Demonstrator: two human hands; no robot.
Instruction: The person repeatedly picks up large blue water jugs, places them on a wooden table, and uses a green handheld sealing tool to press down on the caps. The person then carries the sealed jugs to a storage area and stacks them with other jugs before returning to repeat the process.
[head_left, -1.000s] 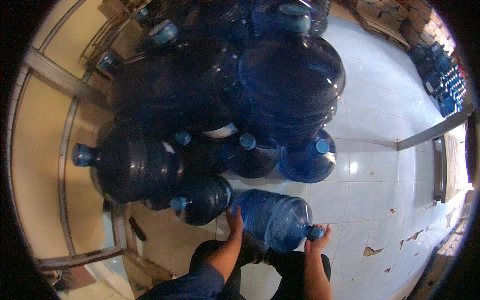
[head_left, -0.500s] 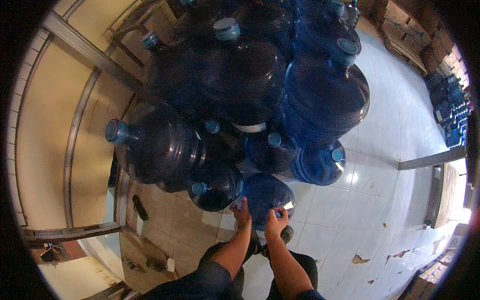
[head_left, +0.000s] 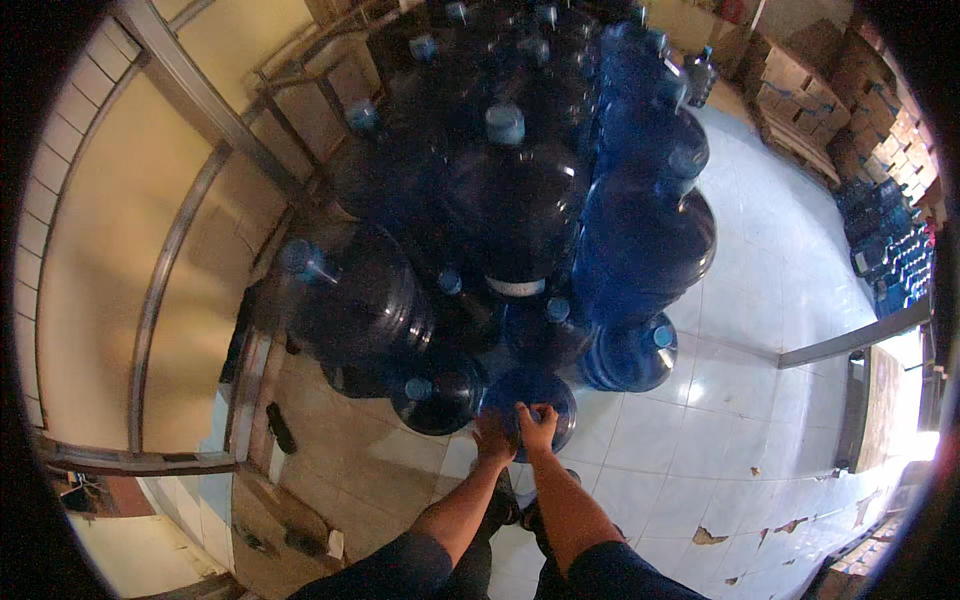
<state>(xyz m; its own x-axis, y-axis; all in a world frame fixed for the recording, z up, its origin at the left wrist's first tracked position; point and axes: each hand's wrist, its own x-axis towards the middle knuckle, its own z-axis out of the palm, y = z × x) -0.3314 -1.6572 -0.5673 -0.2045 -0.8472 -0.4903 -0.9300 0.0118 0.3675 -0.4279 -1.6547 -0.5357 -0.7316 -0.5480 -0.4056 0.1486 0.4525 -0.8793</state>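
Observation:
A large blue water jug stands upright on the white tiled floor right in front of me. My left hand rests on its near side by the shoulder. My right hand is closed around the jug's neck and cap at the top. Behind it rises a tall stack of blue water jugs, with more upright jugs at its base, one dark jug to the left and one brighter jug to the right.
A beige wall with metal rails runs along the left. Stacked cardboard boxes and more blue jugs stand at the far right. A metal bar crosses the floor on the right. Cracked tiles lie near my feet.
The jug lay on its side in both hands one second ago. It now stands upright beside the stack, and both hands have come together at its top.

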